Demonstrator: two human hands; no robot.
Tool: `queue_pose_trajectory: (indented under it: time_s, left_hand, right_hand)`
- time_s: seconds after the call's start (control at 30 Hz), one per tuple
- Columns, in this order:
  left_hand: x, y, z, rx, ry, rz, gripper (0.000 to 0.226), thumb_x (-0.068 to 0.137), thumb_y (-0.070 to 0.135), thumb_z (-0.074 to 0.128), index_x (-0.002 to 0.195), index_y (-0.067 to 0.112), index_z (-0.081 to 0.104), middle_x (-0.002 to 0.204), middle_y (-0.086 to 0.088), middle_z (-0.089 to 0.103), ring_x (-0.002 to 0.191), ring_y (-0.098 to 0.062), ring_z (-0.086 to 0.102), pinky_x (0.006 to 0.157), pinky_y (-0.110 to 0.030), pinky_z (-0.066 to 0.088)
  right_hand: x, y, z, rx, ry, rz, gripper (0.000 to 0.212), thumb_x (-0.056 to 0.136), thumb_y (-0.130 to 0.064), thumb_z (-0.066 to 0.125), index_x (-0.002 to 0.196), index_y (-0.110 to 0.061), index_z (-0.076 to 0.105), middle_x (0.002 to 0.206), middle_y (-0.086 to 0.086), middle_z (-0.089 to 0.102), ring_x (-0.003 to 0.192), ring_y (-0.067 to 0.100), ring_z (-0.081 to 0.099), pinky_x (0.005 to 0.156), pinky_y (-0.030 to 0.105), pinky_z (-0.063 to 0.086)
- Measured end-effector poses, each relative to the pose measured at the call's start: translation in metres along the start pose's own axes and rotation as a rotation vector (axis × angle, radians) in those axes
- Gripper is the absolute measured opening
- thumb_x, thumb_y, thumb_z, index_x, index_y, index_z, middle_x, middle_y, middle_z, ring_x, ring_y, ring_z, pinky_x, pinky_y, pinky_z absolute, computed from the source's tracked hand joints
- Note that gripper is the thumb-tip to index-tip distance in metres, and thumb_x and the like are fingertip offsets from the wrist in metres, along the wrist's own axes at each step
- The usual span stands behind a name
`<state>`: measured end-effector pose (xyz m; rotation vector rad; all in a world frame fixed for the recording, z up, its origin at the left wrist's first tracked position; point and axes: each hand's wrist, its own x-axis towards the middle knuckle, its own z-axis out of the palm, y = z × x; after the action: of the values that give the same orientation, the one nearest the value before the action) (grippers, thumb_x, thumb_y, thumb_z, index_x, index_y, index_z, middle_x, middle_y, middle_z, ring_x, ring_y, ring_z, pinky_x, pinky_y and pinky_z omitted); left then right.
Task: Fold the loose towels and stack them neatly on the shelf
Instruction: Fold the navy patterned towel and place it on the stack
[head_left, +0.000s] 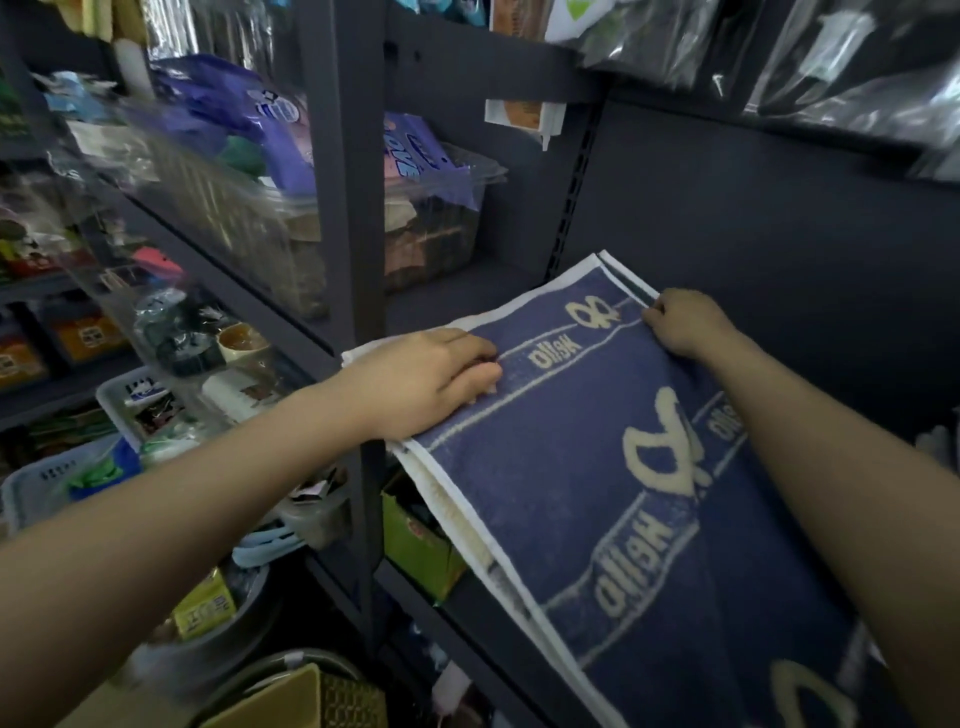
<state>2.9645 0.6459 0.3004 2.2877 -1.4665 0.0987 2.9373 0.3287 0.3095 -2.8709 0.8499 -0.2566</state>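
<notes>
A navy blue towel (587, 467) with a white border and cream "Hello" lettering lies folded over on a dark shelf (467, 613), its near part hanging past the shelf's front edge. My left hand (426, 379) grips the towel's left edge, fingers curled onto the blue face. My right hand (680, 322) pinches the far right corner where the layered white edges meet. Both forearms reach in from below.
A dark metal upright (353, 208) stands left of the towel. Clear plastic bins (431, 208) with packets fill the shelves at left. Below are a green box (415, 540), white baskets (130, 400) and a pot. Bagged goods hang overhead at right.
</notes>
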Motion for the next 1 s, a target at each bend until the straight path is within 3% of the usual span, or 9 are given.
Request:
queue_pose_trajectory:
  time_s: [0.13, 0.23, 0.3, 0.43, 0.53, 0.7, 0.77, 0.87, 1.0]
  left_hand:
    - [-0.001, -0.001, 0.001, 0.042, -0.06, -0.037, 0.061, 0.088, 0.054, 0.028, 0.133, 0.016, 0.045, 0.133, -0.003, 0.049, 0.118, -0.018, 0.047, 0.097, -0.024, 0.034]
    - [0.001, 0.0, 0.002, 0.023, -0.094, -0.049, 0.056, 0.088, 0.054, 0.04, 0.135, 0.024, 0.04, 0.135, -0.001, 0.045, 0.116, -0.017, 0.048, 0.092, -0.022, 0.035]
    - [0.003, 0.001, 0.001, 0.002, -0.145, -0.04, 0.057, 0.087, 0.053, 0.044, 0.137, 0.029, 0.037, 0.137, 0.001, 0.04, 0.119, -0.015, 0.046, 0.099, -0.027, 0.036]
    - [0.007, 0.002, 0.001, -0.037, -0.19, 0.038, 0.05, 0.092, 0.039, 0.049, 0.139, 0.029, 0.037, 0.151, 0.006, 0.022, 0.137, -0.01, 0.025, 0.111, -0.029, 0.024]
    - [0.009, -0.001, 0.003, -0.017, -0.225, 0.064, 0.052, 0.094, 0.036, 0.046, 0.143, 0.028, 0.03, 0.154, 0.01, 0.015, 0.139, -0.005, 0.017, 0.111, -0.018, 0.016]
    - [0.011, -0.007, 0.005, 0.084, -0.218, 0.042, 0.057, 0.094, 0.046, 0.034, 0.146, 0.026, 0.02, 0.155, 0.005, 0.017, 0.14, -0.008, 0.018, 0.108, -0.016, 0.012]
    - [0.004, -0.005, 0.001, 0.05, -0.165, 0.117, 0.054, 0.093, 0.045, 0.034, 0.141, 0.021, 0.035, 0.15, 0.003, 0.029, 0.136, -0.01, 0.027, 0.108, -0.017, 0.017]
    - [-0.012, -0.004, -0.005, 0.032, -0.06, 0.361, 0.04, 0.091, 0.041, 0.049, 0.114, 0.012, 0.063, 0.128, -0.005, 0.054, 0.121, -0.018, 0.049, 0.101, -0.031, 0.039]
    - [-0.033, -0.012, -0.008, 0.066, -0.012, 0.469, 0.044, 0.081, 0.05, 0.058, 0.101, 0.011, 0.065, 0.111, -0.004, 0.06, 0.108, -0.018, 0.056, 0.09, -0.032, 0.045]
  right_hand:
    - [-0.01, 0.008, -0.007, 0.15, 0.029, 0.05, 0.036, 0.094, -0.03, 0.048, 0.097, 0.003, 0.062, 0.105, 0.023, 0.062, 0.098, 0.036, 0.057, 0.078, 0.033, 0.042]
    - [-0.019, 0.019, -0.013, 0.329, 0.011, 0.054, 0.029, 0.093, -0.021, 0.051, 0.067, -0.008, 0.054, 0.067, 0.011, 0.054, 0.061, 0.024, 0.048, 0.056, 0.029, 0.035]
    - [-0.025, 0.025, -0.016, 0.464, -0.052, 0.087, 0.025, 0.091, -0.018, 0.055, 0.068, -0.009, 0.053, 0.063, 0.007, 0.052, 0.054, 0.017, 0.045, 0.052, 0.026, 0.034]
    - [-0.027, 0.033, -0.02, 0.555, -0.156, 0.071, 0.018, 0.09, -0.011, 0.057, 0.072, -0.012, 0.055, 0.071, 0.005, 0.059, 0.063, 0.017, 0.054, 0.054, 0.026, 0.042]
    - [-0.015, 0.037, -0.029, 0.51, 0.128, 0.016, 0.005, 0.088, -0.009, 0.057, 0.084, -0.007, 0.058, 0.083, 0.013, 0.058, 0.08, 0.022, 0.053, 0.068, 0.028, 0.04]
    - [-0.023, 0.029, -0.02, -0.134, 0.105, 0.082, 0.034, 0.091, -0.015, 0.051, 0.122, -0.003, 0.052, 0.129, 0.023, 0.046, 0.118, 0.041, 0.042, 0.098, 0.043, 0.038]
    - [-0.05, 0.006, -0.02, -0.077, 0.138, -0.076, 0.032, 0.089, -0.014, 0.053, 0.119, -0.002, 0.052, 0.125, 0.023, 0.046, 0.116, 0.04, 0.043, 0.097, 0.043, 0.039]
    - [-0.119, -0.044, -0.026, 0.127, 0.153, -0.434, 0.007, 0.087, -0.019, 0.056, 0.09, -0.013, 0.058, 0.097, 0.008, 0.057, 0.094, 0.029, 0.057, 0.082, 0.038, 0.046]
    - [-0.22, -0.099, -0.023, -0.057, 0.098, -0.601, 0.03, 0.08, -0.053, 0.046, 0.077, -0.024, 0.041, 0.077, -0.008, 0.045, 0.067, 0.015, 0.045, 0.054, 0.029, 0.033]
